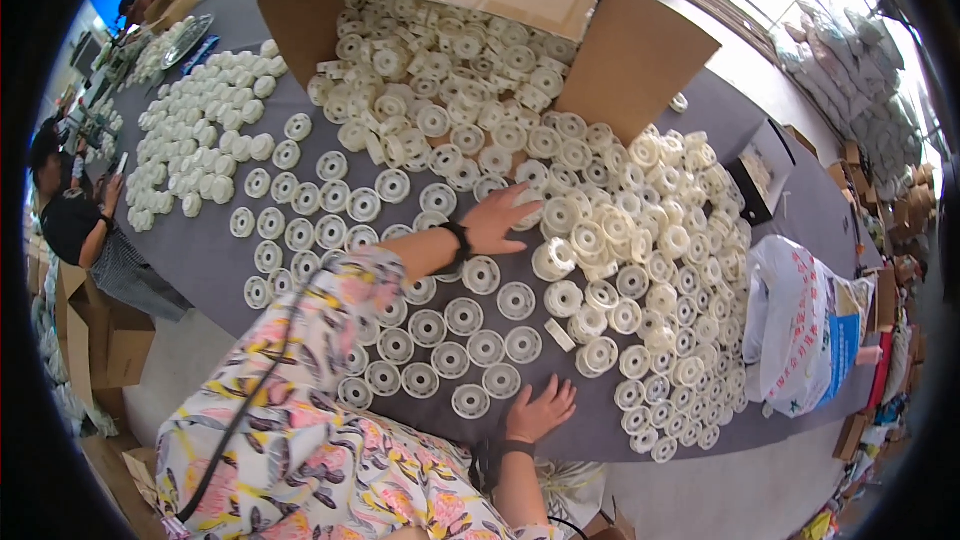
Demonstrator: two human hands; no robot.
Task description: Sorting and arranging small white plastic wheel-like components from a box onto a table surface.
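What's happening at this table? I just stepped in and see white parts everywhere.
A person leans over a grey table covered in white plastic wheels. The left hand reaches into the loose heap spilling from a tipped cardboard box; the right hand rests flat by the table edge, beside wheels laid out in flat rows.

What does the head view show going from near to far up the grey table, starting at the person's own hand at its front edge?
Right hand flat on the grey table → rows of flat white plastic discs → left hand reaching into the loose white parts → open brown cardboard box spilling them.
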